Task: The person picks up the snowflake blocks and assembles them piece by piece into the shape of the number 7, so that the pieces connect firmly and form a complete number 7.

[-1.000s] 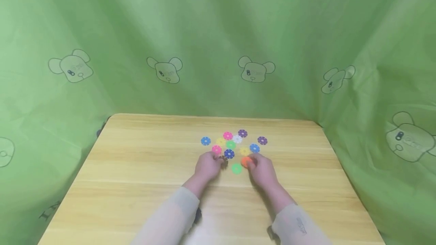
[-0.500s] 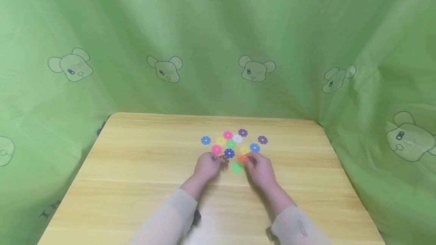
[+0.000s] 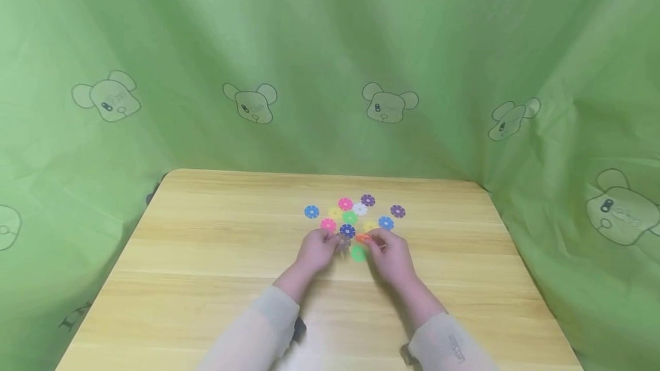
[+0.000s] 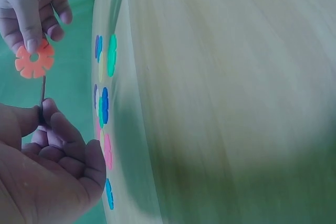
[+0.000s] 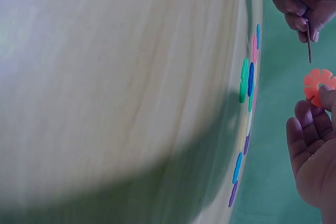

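My left hand pinches a dark brown notched snowflake disc between thumb and forefinger. The left wrist view shows this brown disc edge-on. Facing it, my right hand pinches an orange snowflake disc by its rim. Seen flat in the right wrist view, the orange disc has a round centre hole and slots around its edge. A narrow gap separates the two discs there. Both are held up off the table, over a green disc and near a dark blue disc.
Several more snowflake discs lie loosely grouped beyond my hands, among them a pink disc, a white disc and a purple disc. The wooden table ends at a green curtain with printed bear heads.
My right hand has lifted the orange disc and brought it left, turning it closer to edge-on in the head view. The brown disc in my left hand has shifted slightly right.
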`<act>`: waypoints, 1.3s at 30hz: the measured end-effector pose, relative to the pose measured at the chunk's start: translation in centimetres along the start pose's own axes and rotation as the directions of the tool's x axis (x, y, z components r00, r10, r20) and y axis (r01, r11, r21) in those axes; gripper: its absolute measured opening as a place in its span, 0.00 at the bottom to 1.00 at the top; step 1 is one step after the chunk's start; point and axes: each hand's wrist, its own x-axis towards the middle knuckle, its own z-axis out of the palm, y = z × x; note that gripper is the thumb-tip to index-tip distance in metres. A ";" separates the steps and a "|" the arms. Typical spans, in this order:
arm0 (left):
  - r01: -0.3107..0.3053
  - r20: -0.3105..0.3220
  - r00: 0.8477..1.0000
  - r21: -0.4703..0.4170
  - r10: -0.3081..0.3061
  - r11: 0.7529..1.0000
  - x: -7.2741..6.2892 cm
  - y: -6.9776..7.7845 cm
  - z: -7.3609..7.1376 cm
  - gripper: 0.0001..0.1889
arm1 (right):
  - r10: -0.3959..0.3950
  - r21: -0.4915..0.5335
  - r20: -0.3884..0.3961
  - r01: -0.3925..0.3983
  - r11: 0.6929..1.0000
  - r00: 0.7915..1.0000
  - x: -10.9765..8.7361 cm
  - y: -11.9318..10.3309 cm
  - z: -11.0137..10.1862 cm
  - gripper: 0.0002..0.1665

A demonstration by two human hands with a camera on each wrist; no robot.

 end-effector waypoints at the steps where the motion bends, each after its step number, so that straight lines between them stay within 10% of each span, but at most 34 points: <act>1: 0.000 0.000 1.000 -0.003 0.000 1.000 0.0 0.0 0.0 0.16 | 0.000 0.003 0.002 0.000 1.000 1.000 0.0 0.0 0.0 0.04; 39: -0.037 0.006 0.999 -0.002 0.037 0.999 -0.3 0.6 0.0 0.12 | -0.100 0.006 0.013 0.100 0.995 0.995 -0.4 -0.3 0.3 0.05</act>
